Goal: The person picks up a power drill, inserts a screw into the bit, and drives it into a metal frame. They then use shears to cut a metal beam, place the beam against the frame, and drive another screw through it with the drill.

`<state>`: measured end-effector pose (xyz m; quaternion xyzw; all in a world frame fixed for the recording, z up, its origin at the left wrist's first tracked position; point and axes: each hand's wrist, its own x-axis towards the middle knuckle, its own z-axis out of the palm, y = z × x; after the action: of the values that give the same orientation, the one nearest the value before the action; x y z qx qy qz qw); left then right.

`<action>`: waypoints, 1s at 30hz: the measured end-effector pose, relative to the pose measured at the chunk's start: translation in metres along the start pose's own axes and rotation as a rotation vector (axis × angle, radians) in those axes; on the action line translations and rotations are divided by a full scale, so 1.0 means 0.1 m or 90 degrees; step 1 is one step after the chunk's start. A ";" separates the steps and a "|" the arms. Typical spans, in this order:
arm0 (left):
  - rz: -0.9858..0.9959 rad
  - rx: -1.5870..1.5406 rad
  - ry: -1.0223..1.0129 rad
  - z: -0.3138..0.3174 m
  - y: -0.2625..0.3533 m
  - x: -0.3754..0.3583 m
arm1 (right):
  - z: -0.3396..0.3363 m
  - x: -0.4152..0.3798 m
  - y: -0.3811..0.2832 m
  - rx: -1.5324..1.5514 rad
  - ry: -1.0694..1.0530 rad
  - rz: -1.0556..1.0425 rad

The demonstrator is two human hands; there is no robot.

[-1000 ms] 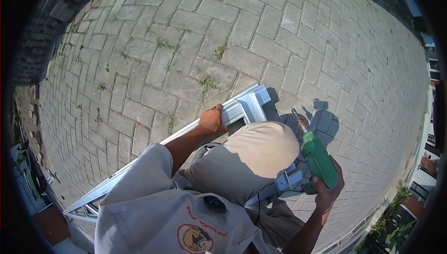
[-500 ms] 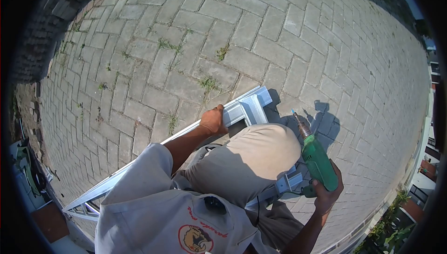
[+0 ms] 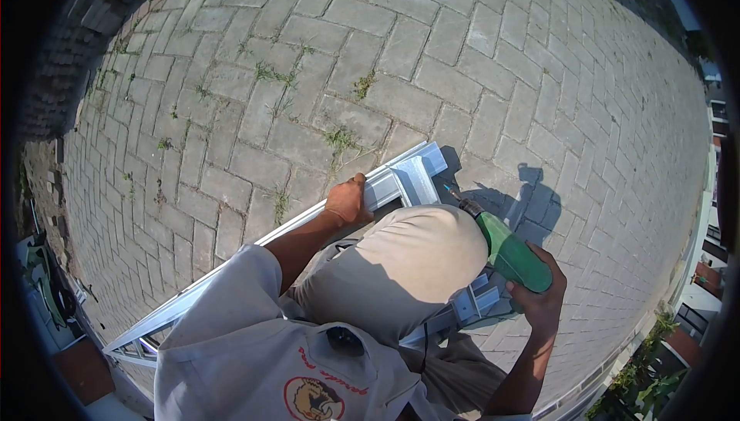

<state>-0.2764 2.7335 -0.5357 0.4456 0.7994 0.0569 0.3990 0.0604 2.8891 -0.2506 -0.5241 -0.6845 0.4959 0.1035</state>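
Observation:
My left hand (image 3: 348, 200) is wrapped around the long rail of a silver aluminium frame (image 3: 417, 180), close to its corner. A short cross piece meets the rail there, and part of the frame is hidden under my bent knee (image 3: 401, 255). In my right hand (image 3: 546, 288) is a green power drill (image 3: 509, 251), held by its rear end. Its chuck and thin bit point up and left, with the bit tip just off the frame's corner. More silver profile (image 3: 478, 301) shows beside my knee, below the drill.
Grey herringbone paving (image 3: 370, 51) surrounds me, with weeds (image 3: 339, 139) in its joints. Stacked blocks (image 3: 62, 58) stand at the upper left. The frame's far end (image 3: 127, 346) reaches the lower left. Plants (image 3: 651, 359) line the right edge.
The drill has moved left and its bit has come nearer the frame's corner, passing partly behind my knee. My left hand keeps its hold on the frame.

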 end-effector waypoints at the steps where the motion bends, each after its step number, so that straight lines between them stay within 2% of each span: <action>1: 0.004 0.000 0.008 0.01 -0.01 0.01 | 0.01 0.06 -0.03 0.001 -0.015 0.011; 3: 0.017 0.005 0.019 0.03 -0.05 0.01 | 0.06 0.15 -0.12 0.008 -0.041 0.038; 4: 0.022 -0.001 0.052 0.11 -0.11 0.06 | 0.10 0.19 -0.12 -0.006 -0.053 0.022; 9: 0.013 0.019 0.036 0.22 -0.21 0.15 | 0.27 0.29 -0.23 -0.091 -0.102 -0.036; 30: 0.040 -0.019 0.094 0.14 0.10 0.04 | 0.67 0.10 -0.06 -0.164 -0.060 -0.040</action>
<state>-0.2610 2.7384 -0.5429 0.4591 0.8112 0.1141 0.3438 0.0079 2.8593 -0.2819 -0.4874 -0.7627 0.4247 0.0189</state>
